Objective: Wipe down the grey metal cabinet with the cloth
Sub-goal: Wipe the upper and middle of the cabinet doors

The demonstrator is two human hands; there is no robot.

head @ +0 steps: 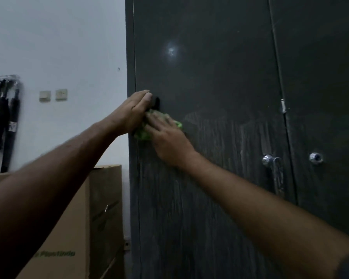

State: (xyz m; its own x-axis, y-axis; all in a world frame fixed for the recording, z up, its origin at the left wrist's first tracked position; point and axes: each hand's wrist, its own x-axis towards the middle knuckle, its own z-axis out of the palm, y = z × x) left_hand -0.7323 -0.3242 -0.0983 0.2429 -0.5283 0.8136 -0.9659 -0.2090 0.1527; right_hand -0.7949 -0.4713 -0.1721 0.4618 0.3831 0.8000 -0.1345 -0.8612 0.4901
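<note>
The grey metal cabinet (220, 77) fills the right half of the view, its left door streaked with wet wipe marks below mid-height. A green cloth (142, 133) is pressed flat against that door near its left edge. My right hand (167, 137) lies on the cloth with straight fingers. My left hand (132, 113) rests against the cabinet's left edge just above the cloth, fingers straight, its tips touching a small dark fitting (156, 102) on the door.
A chrome handle (274, 170) and a round lock (315, 158) sit at the seam between the two doors. Cardboard boxes (93, 218) stand left of the cabinet. Folded umbrellas (2, 121) hang on the white wall beside two switches (52, 95).
</note>
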